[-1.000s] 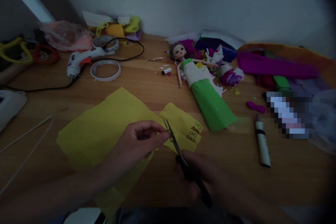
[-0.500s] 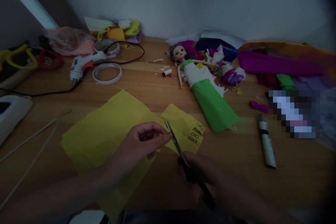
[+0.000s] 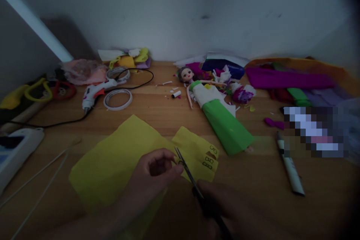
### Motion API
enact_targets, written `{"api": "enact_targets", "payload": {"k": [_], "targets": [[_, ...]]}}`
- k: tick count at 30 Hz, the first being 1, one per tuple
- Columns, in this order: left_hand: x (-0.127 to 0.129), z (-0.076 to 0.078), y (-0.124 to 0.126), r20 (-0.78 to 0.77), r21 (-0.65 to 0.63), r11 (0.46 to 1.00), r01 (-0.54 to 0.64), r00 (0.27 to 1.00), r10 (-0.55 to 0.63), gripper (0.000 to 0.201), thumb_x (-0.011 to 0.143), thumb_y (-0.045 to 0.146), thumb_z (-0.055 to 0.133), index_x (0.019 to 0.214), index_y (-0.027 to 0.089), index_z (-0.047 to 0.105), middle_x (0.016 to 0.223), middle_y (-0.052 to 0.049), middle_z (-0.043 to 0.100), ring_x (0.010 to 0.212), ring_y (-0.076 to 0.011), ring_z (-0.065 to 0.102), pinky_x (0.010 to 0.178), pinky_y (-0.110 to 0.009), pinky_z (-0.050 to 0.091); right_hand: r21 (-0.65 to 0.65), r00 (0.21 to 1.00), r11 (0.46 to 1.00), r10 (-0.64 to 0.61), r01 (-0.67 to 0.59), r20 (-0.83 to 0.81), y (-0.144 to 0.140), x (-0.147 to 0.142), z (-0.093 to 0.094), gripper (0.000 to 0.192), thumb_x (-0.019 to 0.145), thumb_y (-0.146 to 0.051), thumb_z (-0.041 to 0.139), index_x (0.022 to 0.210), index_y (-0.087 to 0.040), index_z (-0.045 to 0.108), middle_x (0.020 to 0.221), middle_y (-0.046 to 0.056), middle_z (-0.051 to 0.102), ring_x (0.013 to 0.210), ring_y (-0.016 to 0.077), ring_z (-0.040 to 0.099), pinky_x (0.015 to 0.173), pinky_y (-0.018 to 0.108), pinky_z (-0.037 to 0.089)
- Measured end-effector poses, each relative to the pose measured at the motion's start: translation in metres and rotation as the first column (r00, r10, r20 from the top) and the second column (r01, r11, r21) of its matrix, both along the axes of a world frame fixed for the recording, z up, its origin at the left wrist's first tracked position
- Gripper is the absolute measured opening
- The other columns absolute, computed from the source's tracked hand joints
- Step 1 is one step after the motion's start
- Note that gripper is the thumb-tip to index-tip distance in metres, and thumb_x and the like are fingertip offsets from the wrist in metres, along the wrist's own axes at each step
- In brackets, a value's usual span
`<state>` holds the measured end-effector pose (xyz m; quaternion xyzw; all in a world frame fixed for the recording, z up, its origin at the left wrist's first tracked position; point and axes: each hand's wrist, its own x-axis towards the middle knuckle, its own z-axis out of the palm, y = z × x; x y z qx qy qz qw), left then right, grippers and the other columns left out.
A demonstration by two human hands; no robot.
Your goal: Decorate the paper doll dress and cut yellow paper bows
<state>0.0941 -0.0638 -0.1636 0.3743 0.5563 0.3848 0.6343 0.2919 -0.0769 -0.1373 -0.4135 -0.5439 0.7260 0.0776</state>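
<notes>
My left hand (image 3: pixel 157 176) is closed, thumb against fingers, on a small yellow paper piece (image 3: pixel 180 163) with dark outlines, mostly hidden by the fingertips. My right hand (image 3: pixel 222 202) grips the black handle of a pair of scissors (image 3: pixel 189 174), whose blades point up and left at that piece. Behind the blades lies a smaller yellow paper sheet (image 3: pixel 192 140) with bow-like shapes drawn near its right edge and a notch cut there. A larger yellow sheet (image 3: pixel 115 153) spreads under and left of my left hand.
A doll (image 3: pixel 225 123) in a green skirt lies beyond the scissors. Left are a glue gun (image 3: pixel 90 95) with its cord and a tape roll (image 3: pixel 118 99). A marker (image 3: pixel 292 174) and a magenta bow (image 3: pixel 274 123) lie right. Folded coloured paper (image 3: pixel 289 78) sits at the back right.
The camera view has tilted up, so the table's things sit lower in the picture. Both hands keep their hold, and the scissors' blades stay beside the small paper piece.
</notes>
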Motion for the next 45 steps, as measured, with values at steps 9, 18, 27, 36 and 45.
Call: {"api": "enact_targets", "payload": {"k": [9, 18, 27, 36, 45], "targets": [[-0.002, 0.006, 0.001, -0.084, -0.011, 0.999, 0.041, 0.996, -0.042, 0.03, 0.063, 0.044, 0.073, 0.066, 0.018, 0.06, 0.047, 0.009, 0.041, 0.037, -0.0038, 0.028, 0.037, -0.018, 0.02, 0.017, 0.998, 1.0, 0.013, -0.015, 0.064, 0.003, -0.002, 0.003, 0.021, 0.067, -0.023, 0.06, 0.086, -0.016, 0.06, 0.083, 0.004, 0.064, 0.077, 0.0191, 0.057, 0.064, 0.027, 0.045], [-0.001, 0.013, 0.004, -0.065, -0.092, 0.994, 0.064, 0.995, -0.07, 0.031, 0.06, 0.043, 0.074, 0.062, 0.018, 0.057, 0.048, 0.008, 0.043, 0.037, -0.0036, 0.029, 0.037, -0.018, 0.02, 0.076, 1.0, 0.997, 0.004, -0.005, 0.018, 0.0, -0.001, -0.006, 0.015, 0.072, -0.029, 0.061, 0.081, -0.018, 0.055, 0.078, 0.002, 0.059, 0.076, 0.018, 0.053, 0.067, 0.028, 0.044], [-0.002, 0.016, 0.008, 0.02, -0.116, 0.989, 0.097, 0.995, -0.095, 0.033, 0.061, 0.044, 0.074, 0.06, 0.017, 0.056, 0.048, 0.008, 0.045, 0.036, -0.0027, 0.031, 0.034, -0.017, 0.023, -0.102, 0.993, 0.995, 0.018, -0.006, 0.116, 0.003, -0.003, 0.005, 0.014, 0.068, -0.019, 0.054, 0.082, -0.018, 0.054, 0.073, 0.0, 0.059, 0.068, 0.0158, 0.056, 0.056, 0.023, 0.042], [-0.002, 0.015, 0.006, 0.018, -0.104, 0.989, 0.101, 0.995, -0.099, 0.033, 0.061, 0.044, 0.074, 0.06, 0.017, 0.055, 0.047, 0.008, 0.043, 0.036, -0.0032, 0.03, 0.035, -0.017, 0.023, -0.092, 0.994, 0.996, -0.007, 0.017, 0.109, 0.003, -0.005, 0.009, 0.014, 0.065, -0.017, 0.057, 0.078, -0.019, 0.053, 0.073, -0.001, 0.057, 0.068, 0.015, 0.056, 0.057, 0.023, 0.042], [-0.003, 0.014, 0.007, -0.012, -0.07, 0.994, 0.081, 0.997, -0.082, 0.032, 0.06, 0.042, 0.074, 0.06, 0.019, 0.053, 0.047, 0.009, 0.04, 0.037, -0.0039, 0.03, 0.036, -0.018, 0.023, -0.056, 0.99, 0.998, 0.0, 0.008, 0.144, 0.001, -0.003, 0.001, 0.014, 0.062, -0.02, 0.06, 0.073, -0.018, 0.051, 0.067, -0.002, 0.052, 0.062, 0.0128, 0.047, 0.056, 0.022, 0.037]]}}
